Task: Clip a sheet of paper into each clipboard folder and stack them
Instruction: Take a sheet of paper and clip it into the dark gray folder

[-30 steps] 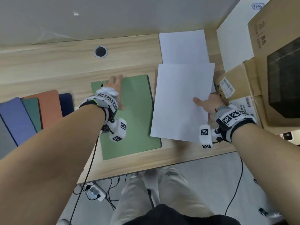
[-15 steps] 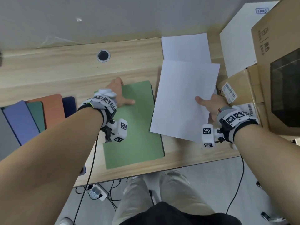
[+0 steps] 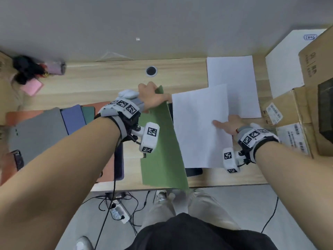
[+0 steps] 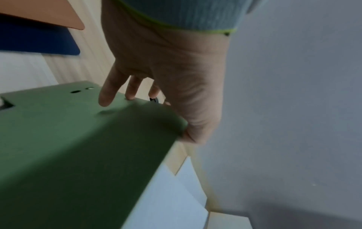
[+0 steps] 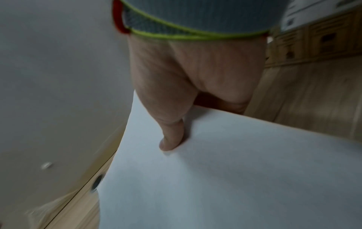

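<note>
Left hand [image 3: 152, 98] grips the flat green folder cover [image 3: 162, 145] raised; swing it fully open (clip unseen) before the right hand [image 3: 229, 123], pinching the white paper sheet [image 3: 200, 127] just right of it, slides that in.

Taking the raised green folder cover [image 3: 162, 141] as landmark: bare wooden worktop [image 3: 108, 83] lies open beyond it, up to the grey wall [image 3: 162, 24]; to its left, a fan of coloured folders [image 3: 54, 127] fills the surface; to its right, the held white sheet [image 3: 200, 127], then stacked cardboard boxes [image 3: 297, 114], block passage.
</note>
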Demonstrator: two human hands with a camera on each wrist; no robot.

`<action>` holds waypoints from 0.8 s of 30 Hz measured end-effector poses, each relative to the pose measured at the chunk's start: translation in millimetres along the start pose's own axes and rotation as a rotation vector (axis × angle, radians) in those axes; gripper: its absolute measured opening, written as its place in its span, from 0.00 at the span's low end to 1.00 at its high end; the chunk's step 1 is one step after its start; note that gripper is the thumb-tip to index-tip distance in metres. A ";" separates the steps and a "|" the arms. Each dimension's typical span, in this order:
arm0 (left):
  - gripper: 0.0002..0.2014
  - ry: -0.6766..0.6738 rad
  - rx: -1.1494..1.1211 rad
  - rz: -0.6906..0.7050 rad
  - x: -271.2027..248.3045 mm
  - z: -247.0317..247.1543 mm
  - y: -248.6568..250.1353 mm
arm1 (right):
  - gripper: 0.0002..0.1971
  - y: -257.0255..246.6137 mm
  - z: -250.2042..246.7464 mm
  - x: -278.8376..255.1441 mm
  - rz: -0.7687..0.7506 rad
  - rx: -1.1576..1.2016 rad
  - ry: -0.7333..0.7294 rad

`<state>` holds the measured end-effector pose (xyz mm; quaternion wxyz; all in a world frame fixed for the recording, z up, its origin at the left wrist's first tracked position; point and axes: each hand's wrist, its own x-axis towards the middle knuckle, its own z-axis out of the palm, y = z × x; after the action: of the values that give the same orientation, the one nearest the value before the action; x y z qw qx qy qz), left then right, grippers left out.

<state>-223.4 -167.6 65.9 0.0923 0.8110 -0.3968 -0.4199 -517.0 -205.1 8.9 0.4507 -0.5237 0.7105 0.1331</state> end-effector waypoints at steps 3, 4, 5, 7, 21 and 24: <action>0.22 0.058 -0.078 0.076 -16.8 -29.5 -20.2 | 0.45 -19.4 25.2 -11.4 -0.057 -0.076 -0.034; 0.22 0.086 -0.063 0.101 -21.1 -38.4 -26.5 | 0.45 -22.1 29.5 -12.7 -0.063 -0.096 -0.032; 0.24 0.114 -0.027 0.115 -24.5 -47.0 -34.1 | 0.45 -24.8 32.8 -15.3 -0.054 -0.111 -0.036; 0.27 0.191 0.079 0.122 -32.5 -67.6 -61.4 | 0.44 -31.5 47.5 -21.3 -0.067 -0.136 -0.040; 0.18 0.217 0.617 -0.002 -44.0 -32.1 -173.9 | 0.39 -44.9 95.1 -32.4 -0.078 -0.110 -0.017; 0.08 -0.009 0.495 -0.057 -42.6 0.7 -161.8 | 0.40 -39.1 99.4 -28.3 -0.048 -0.112 -0.032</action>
<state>-146.5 -28.7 13.2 -0.1228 0.8179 -0.4649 -0.3160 -432.1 -138.0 -13.5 0.4351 -0.5630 0.6817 0.1702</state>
